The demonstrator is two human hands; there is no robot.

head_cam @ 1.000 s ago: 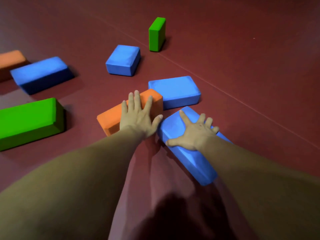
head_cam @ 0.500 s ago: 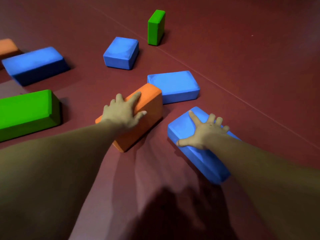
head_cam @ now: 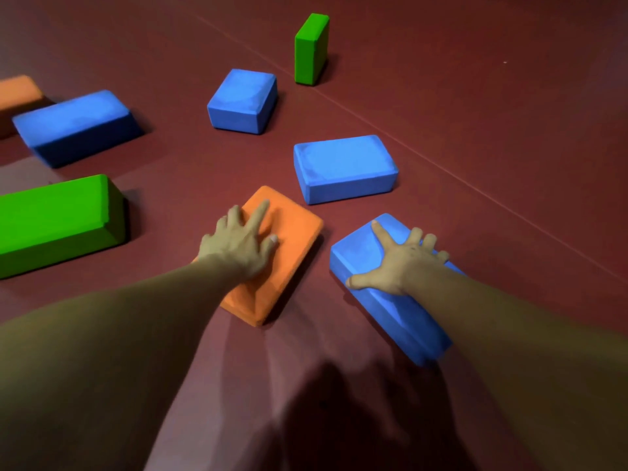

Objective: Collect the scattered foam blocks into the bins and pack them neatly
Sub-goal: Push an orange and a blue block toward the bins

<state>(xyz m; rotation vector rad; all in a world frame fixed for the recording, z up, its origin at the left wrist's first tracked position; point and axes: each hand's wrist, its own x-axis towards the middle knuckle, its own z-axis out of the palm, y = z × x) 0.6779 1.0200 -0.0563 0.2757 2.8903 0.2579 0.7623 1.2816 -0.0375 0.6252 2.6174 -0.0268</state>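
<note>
My left hand (head_cam: 243, 244) lies spread on top of an orange foam block (head_cam: 289, 253) that rests flat on the dark red floor. My right hand (head_cam: 399, 261) presses flat with splayed fingers on a blue foam block (head_cam: 397, 311) just to the right of it. The two blocks lie side by side with a gap of floor between them. Another blue block (head_cam: 343, 166) lies flat just beyond both. No bin is in view.
Further blocks lie scattered: a blue one (head_cam: 243, 100) ahead, a green one (head_cam: 311, 49) standing upright at the back, a long blue one (head_cam: 74, 125) and a green one (head_cam: 54, 222) at the left, an orange one (head_cam: 17, 96) at the far left edge. A floor seam (head_cam: 475, 192) runs diagonally at the right.
The orange block has dropped from its tilted side position to lie flat under my left hand, away from the blue block. My right hand has stayed on the blue block.
</note>
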